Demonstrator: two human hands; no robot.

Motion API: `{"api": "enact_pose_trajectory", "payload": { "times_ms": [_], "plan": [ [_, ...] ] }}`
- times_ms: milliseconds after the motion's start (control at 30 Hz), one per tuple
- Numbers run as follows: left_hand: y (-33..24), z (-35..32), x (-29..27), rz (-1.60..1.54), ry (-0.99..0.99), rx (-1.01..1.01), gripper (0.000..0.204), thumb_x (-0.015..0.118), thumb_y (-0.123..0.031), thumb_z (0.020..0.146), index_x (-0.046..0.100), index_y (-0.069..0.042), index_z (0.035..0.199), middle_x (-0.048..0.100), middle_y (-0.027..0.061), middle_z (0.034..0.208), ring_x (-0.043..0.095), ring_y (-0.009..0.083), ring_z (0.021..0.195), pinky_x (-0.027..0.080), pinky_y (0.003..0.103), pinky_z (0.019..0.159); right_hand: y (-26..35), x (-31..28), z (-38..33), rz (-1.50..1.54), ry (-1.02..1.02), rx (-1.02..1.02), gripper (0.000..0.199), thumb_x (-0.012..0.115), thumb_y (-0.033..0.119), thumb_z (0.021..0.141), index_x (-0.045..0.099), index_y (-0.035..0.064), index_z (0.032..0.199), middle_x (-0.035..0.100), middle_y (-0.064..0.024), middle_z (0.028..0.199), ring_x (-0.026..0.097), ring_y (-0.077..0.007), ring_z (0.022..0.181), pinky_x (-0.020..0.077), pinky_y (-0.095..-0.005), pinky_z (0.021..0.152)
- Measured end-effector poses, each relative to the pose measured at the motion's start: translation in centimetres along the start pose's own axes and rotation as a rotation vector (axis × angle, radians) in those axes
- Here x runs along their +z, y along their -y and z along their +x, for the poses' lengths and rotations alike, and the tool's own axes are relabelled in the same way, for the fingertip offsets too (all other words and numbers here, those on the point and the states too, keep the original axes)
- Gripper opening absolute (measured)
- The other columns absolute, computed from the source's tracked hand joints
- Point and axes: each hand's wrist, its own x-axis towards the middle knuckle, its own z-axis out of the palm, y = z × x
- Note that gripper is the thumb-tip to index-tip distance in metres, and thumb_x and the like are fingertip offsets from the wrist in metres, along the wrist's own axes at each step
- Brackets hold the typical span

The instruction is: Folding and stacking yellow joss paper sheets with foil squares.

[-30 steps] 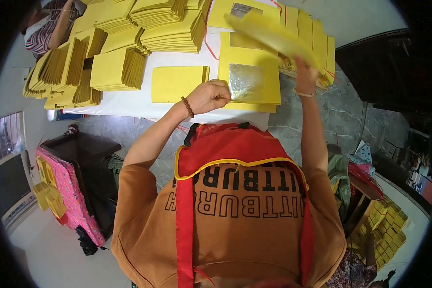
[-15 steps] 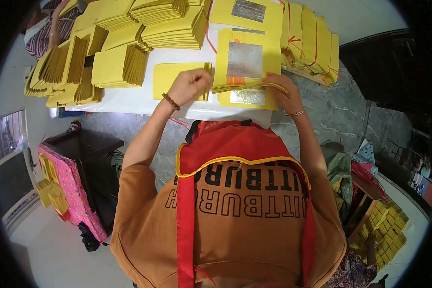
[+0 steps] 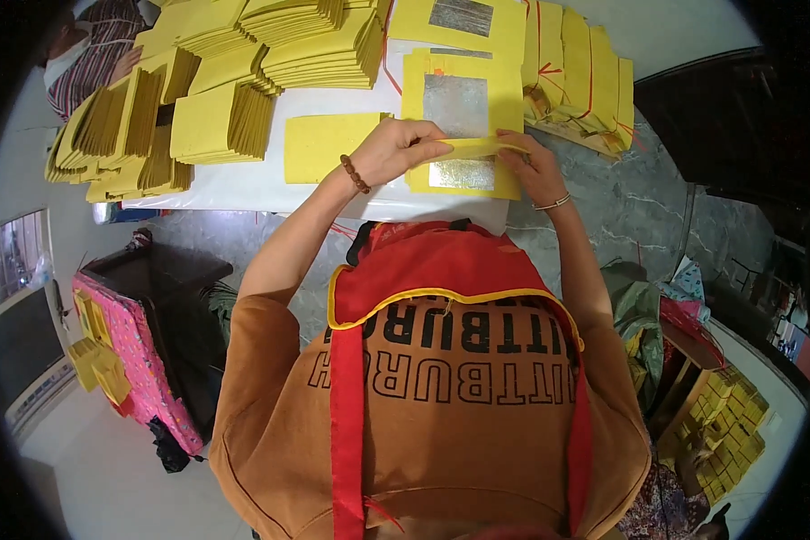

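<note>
My left hand [image 3: 396, 151] pinches the left end of a raised, folded edge of yellow joss paper [image 3: 479, 146]. At the right end of that edge, my right hand [image 3: 533, 169] grips it between thumb and fingers. Under and beyond the edge lie more yellow sheets bearing silver foil squares [image 3: 456, 97]; a bright foil patch [image 3: 462, 174] shows on the near side. How many sheets are between my fingers I cannot tell. A folded yellow bundle [image 3: 326, 148] lies flat just left of my left hand, partly behind it.
Stacks of folded yellow paper [image 3: 218, 124] crowd the white-covered table's [image 3: 333, 205] left and back. Bundles tied with red string [image 3: 574, 76] stand at the right. A person in striped clothing [image 3: 99, 63] is at the far left. A pink-covered table [image 3: 148, 360] stands lower left.
My left hand has moved right from above the folded bundle and taken hold of the paper edge. My right hand keeps its grip; the edge has risen slightly away from me.
</note>
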Motion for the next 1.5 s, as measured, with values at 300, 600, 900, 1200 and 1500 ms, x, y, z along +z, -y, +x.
{"api": "enact_pose_trajectory", "payload": {
  "times_ms": [300,600,900,1200,1500],
  "plan": [
    [1.9,0.0,0.0,-0.236,0.046,-0.104,0.021,0.061,-0.020,0.085,0.064,0.001,0.088,0.057,-0.0013,0.068,0.046,0.0037,0.061,0.039,0.021,0.053,0.8,0.4,-0.2,0.009,-0.066,0.025,0.038,0.068,0.013,0.077,0.054,0.0018,0.112,0.058,-0.0115,0.103,0.055,-0.0140,0.093,0.0451,-0.0271,0.080],
    [2.8,0.0,0.0,-0.351,0.088,-0.154,0.015,0.060,-0.017,0.085,0.066,-0.004,0.088,0.053,-0.0067,0.061,0.040,-0.0010,0.050,0.030,0.017,0.044,2.8,0.1,-1.8,0.285,-0.348,0.224,0.052,0.062,0.014,0.083,0.040,0.0040,0.128,0.048,-0.0101,0.119,0.060,-0.0173,0.086,0.0496,-0.0271,0.071],
    [4.2,0.3,1.1,-0.444,-0.050,-0.078,0.016,0.055,-0.018,0.087,0.062,-0.003,0.089,0.053,-0.0066,0.065,0.041,0.0007,0.051,0.033,0.018,0.045,1.6,0.6,-2.2,0.465,-0.386,0.429,0.045,0.057,0.012,0.085,0.041,0.0060,0.127,0.048,-0.0067,0.118,0.058,-0.0112,0.080,0.0486,-0.0239,0.064],
    [-2.4,2.0,-7.4,0.553,-1.032,0.667,0.012,0.055,-0.011,0.087,0.056,-0.003,0.095,0.060,0.0135,0.068,0.059,0.0239,0.055,0.045,0.030,0.051,0.5,1.0,-2.5,0.254,-0.283,0.334,0.037,0.061,0.004,0.078,0.053,0.0028,0.115,0.053,-0.0040,0.105,0.057,-0.0094,0.077,0.0472,-0.0223,0.065],
    [-2.9,2.1,-10.3,0.843,-1.027,0.733,0.017,0.053,0.000,0.085,0.055,-0.002,0.101,0.062,0.0131,0.083,0.062,0.0253,0.070,0.048,0.029,0.062,0.3,1.2,-2.4,0.244,-0.366,0.319,0.024,0.062,0.007,0.080,0.061,0.0031,0.103,0.060,-0.0020,0.085,0.054,-0.0061,0.068,0.0446,-0.0210,0.062]
  ]
}}
